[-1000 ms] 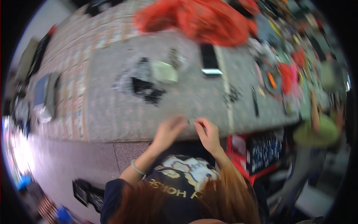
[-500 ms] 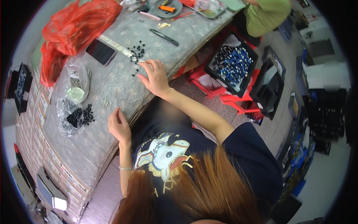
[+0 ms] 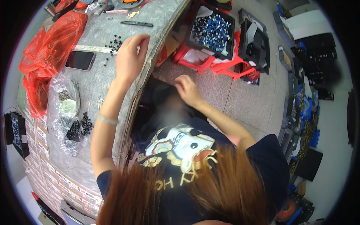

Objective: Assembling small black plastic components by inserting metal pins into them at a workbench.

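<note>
My left hand [image 3: 129, 58] is raised over the table's near edge, its wrist wearing a pale bracelet. The fingers bend loosely to the right, with a gap between thumb and forefinger; I see nothing held. Just left of it lie scattered small black beads [image 3: 115, 44]. My right hand [image 3: 188, 90] is off the table, above my lap. Its thumb and fingertips are drawn together, and anything between them is too small to make out. Further left, on clear plastic, are a heap of black beads [image 3: 85, 123] and a bag [image 3: 67, 95] with small metal pieces.
A phone [image 3: 80, 60] lies beside a red plastic bag [image 3: 52, 48]. A dark pen-like tool [image 3: 137, 23] rests farther back on the table [image 3: 101, 80]. To the right, a black tray [image 3: 190, 47] of blue, white and black pieces sits on a red stool [image 3: 191, 62].
My left hand has moved up and right, near the scattered beads. My right hand has drawn back from those beads, off the table and over my lap. The view has shifted.
</note>
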The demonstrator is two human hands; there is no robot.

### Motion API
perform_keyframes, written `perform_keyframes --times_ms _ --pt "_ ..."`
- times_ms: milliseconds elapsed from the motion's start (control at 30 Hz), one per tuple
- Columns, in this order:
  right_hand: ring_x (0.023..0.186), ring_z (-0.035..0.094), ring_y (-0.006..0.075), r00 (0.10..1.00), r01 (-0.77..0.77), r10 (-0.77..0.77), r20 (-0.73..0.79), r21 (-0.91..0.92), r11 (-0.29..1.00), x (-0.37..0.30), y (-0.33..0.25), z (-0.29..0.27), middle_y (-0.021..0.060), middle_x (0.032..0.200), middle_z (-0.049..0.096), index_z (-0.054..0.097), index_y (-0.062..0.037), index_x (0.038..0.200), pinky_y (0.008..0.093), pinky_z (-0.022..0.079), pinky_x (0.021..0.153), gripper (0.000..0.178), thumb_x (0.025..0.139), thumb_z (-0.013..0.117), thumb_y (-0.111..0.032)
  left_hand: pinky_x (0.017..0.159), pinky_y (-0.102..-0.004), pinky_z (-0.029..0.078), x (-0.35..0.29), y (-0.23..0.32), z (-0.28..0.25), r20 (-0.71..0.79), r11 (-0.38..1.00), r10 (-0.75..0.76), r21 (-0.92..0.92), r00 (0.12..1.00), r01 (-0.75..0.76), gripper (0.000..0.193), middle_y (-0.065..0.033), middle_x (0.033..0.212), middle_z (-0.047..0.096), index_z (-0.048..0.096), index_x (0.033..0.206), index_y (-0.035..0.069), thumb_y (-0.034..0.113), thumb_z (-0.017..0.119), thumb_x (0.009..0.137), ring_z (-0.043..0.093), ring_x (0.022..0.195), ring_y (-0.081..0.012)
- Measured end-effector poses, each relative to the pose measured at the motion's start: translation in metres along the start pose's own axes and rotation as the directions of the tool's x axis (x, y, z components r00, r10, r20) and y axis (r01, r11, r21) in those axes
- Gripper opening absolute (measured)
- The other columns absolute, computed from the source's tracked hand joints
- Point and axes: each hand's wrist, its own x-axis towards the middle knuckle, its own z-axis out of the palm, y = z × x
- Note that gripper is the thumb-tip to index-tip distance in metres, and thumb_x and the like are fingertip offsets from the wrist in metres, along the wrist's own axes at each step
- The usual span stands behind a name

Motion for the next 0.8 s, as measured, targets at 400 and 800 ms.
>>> perform_keyframes --times_ms 400,800 --pt "0.063 0.059 0.0269 0.712 -0.606 0.587 -0.384 0.085 0.791 -0.070 0.081 -0.088 0.0126 0.064 0.058 0.055 -0.0021 0.079 0.0356 0.043 0.054 0.015 0.079 0.056 -0.017 0.076 -0.0346 0.042 0.020 -0.031 0.089 0.352 0.996 0.035 0.061 0.935 -0.061 0.014 -0.0142 0.087 0.059 0.058 0.089 0.003 0.011 0.052 0.078 0.054 0.086 -0.0299" --pt "0.089 0.056 0.0315 0.448 -0.755 0.734 -0.511 0.224 0.616 -0.040 0.352 -0.128 0.0164 0.093 0.059 0.052 -0.0032 0.100 0.0386 0.044 0.077 0.023 0.081 0.047 -0.016 0.097 -0.0471 0.025 -0.009 -0.018 0.107 0.607 0.902 -0.005 0.346 0.794 -0.259 0.012 -0.0107 0.104 0.054 0.057 0.089 0.003 0.003 0.052 0.078 0.038 0.114 -0.0342"
